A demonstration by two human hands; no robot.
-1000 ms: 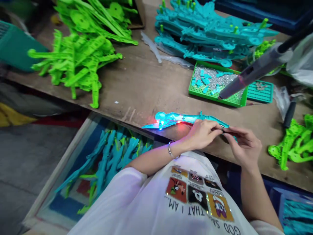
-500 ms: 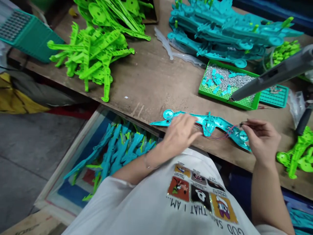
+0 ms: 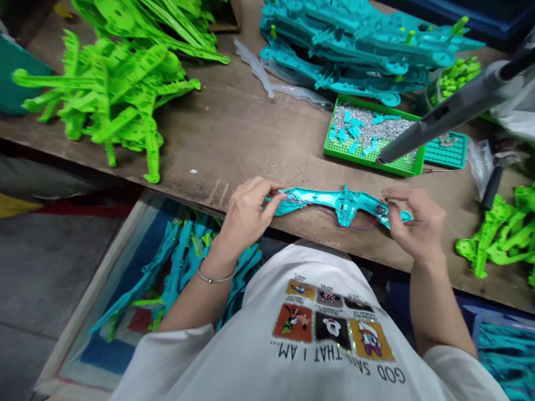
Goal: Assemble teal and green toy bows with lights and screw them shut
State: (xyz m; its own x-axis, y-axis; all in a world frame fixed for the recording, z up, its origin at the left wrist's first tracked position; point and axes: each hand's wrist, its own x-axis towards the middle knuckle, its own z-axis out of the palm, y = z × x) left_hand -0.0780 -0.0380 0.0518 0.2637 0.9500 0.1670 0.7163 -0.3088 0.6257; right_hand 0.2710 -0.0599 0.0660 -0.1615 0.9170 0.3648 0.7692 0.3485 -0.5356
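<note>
Sliding outward, the left hand [image 3: 246,214] now pinches the tip of the teal shell [image 3: 330,199]; the right hand [image 3: 416,225] closes its grip on the opposite end.

The fingers [image 3: 273,201] of the left hand [image 3: 246,214] cover the left tip of the teal plastic part [image 3: 330,199], and the right hand [image 3: 418,225] hides its right end. The silvery bits in the green tray [image 3: 334,150] are too small to tell. The grey tool [image 3: 443,118] above it runs off the right edge.
</note>
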